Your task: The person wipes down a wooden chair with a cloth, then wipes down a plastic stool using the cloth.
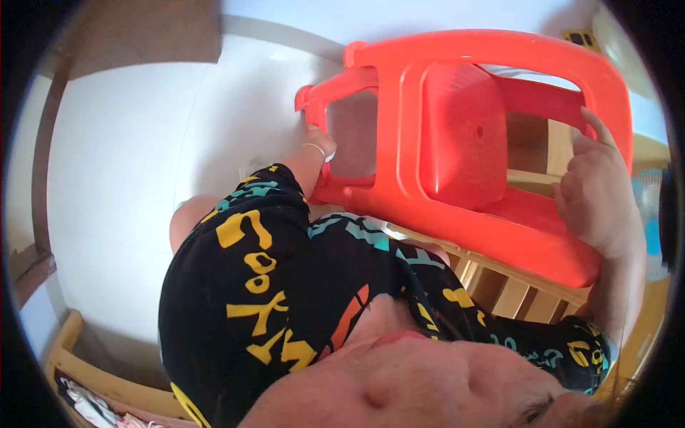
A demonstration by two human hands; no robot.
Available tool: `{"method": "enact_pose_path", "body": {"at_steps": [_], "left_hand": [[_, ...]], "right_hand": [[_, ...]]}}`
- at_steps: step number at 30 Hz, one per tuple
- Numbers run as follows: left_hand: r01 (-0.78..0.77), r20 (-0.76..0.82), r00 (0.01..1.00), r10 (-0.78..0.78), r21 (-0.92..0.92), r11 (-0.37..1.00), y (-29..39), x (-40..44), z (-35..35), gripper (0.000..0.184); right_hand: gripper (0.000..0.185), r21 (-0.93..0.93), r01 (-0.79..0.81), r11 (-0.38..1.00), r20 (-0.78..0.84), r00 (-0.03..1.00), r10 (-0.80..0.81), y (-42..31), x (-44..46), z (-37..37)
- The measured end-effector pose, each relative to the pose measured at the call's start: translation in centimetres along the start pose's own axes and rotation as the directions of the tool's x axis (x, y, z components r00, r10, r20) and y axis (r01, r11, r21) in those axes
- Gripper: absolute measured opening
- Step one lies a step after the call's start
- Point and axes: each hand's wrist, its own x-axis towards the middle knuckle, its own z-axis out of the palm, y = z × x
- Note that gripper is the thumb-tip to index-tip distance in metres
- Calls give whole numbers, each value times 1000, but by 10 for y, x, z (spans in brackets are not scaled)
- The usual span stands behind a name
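Observation:
A red plastic chair with armrests is tipped over, its legs pointing left and its seat turned toward the camera. My left hand, with a thin bracelet at the wrist, is closed round a leg of the chair. Over at the chair's right end, my right hand grips the frame by the backrest opening. One finger lies stretched along that frame, while the others are bent and partly hidden.
Wooden slatted furniture stands under the chair's lower right. A fan is at the right edge. Brown furniture fills the upper left, and a wooden frame holding cloth is at lower left. Pale floor stretches between them.

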Motion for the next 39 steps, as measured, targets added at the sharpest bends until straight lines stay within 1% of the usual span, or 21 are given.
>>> {"method": "enact_pose_path", "body": {"at_steps": [2,4,6,7,9,12,13,16,17,18,19,20,21,23,25,26,27,29,36,38,39], "left_hand": [[-26,-38,999,30,99,995,-11,35,21,52],[-6,-63,998,19,200,980,1,43,11,40],[-298,221,953,209,538,789,13,11,-17,26],[-298,211,953,217,540,787,8,11,-29,26],[-421,214,907,363,459,782,-3,17,-54,32],[-409,271,865,423,-107,906,26,-53,-136,40],[-533,235,804,545,-119,838,44,-64,-155,34],[-551,279,493,824,-632,544,89,-191,-178,33],[-582,223,376,899,-698,417,100,-229,-143,34],[-542,262,346,901,-728,420,103,-256,-129,37],[-605,114,252,961,-756,248,111,-274,-99,39],[-400,115,-39,993,-912,90,109,-272,-77,38],[-691,112,-80,991,-722,26,104,-304,-66,39],[-748,116,77,990,-650,135,88,-312,-13,40],[-864,-126,202,971,-490,116,95,-331,13,38],[-937,-293,188,937,-339,82,99,-340,22,35],[-941,-288,181,940,-329,80,107,-336,32,35],[-999,-472,36,881,-10,35,121,-334,40,27],[-997,-456,-77,887,39,-66,157,-330,44,19],[-986,-491,-157,857,28,-164,162,-347,66,16],[-987,-527,-127,840,-19,-161,167,-357,58,14]], "right_hand": [[12,-88,-7,996,-82,997,0,-4,-15,0],[13,-34,-11,999,0,1000,11,12,-13,6],[13,-64,-41,997,9,999,42,3,-18,1],[13,-107,-29,994,31,999,32,-3,-20,-4],[13,-132,-28,991,61,997,36,-9,-28,-3],[15,-9,37,999,-140,989,-38,-6,-38,0],[16,6,4,1000,-102,995,-4,0,-40,2],[19,107,-42,993,-54,997,48,22,-38,9],[19,178,-65,982,-64,995,78,29,-57,41],[19,173,-54,983,-87,994,70,31,-58,45],[19,141,-54,988,-70,995,64,33,-58,48],[19,100,-53,994,-45,997,58,30,-55,39],[19,84,-43,996,-51,998,48,27,-54,34],[24,48,-103,994,-105,989,107,20,-55,23],[26,-17,-76,997,-89,993,74,27,-46,7],[29,-83,-64,995,-87,995,57,26,-48,4],[29,-79,-72,994,-98,993,65,29,-50,7],[32,-141,-59,988,-33,998,54,36,-55,5],[32,-162,-120,979,-215,973,84,43,-95,10],[23,32,-246,969,-345,907,242,40,-138,29],[32,144,-282,949,-309,898,314,39,-151,14]]}}
